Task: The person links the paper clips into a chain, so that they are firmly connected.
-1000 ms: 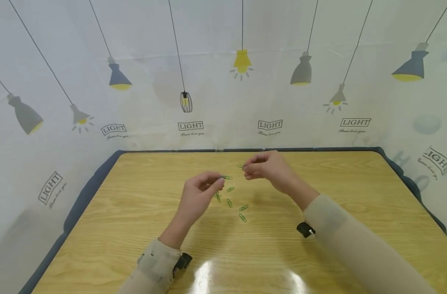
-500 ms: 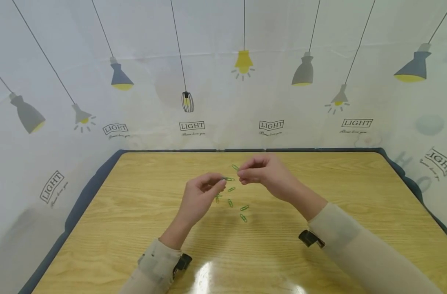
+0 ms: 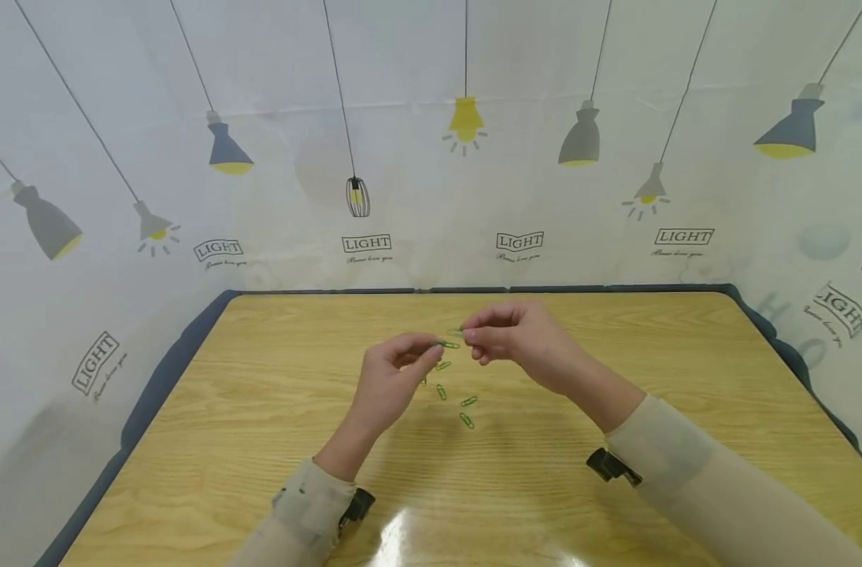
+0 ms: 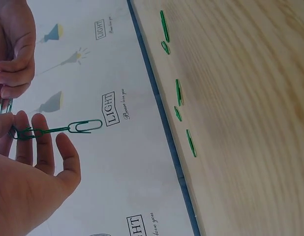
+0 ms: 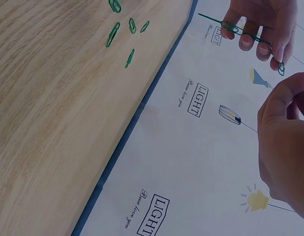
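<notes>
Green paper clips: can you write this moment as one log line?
left hand: holds green wire paper clip chain | right hand: pinches single clip | wooden table: loose clips

Beige sleeves (image 3: 675,461), black wrist cameras (image 3: 611,466) strapped on.

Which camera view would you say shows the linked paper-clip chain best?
The left wrist view: the chain shows link by link, pinched by the left hand. The right wrist view shows it thin and distant; the head view shows only a green speck.
</notes>
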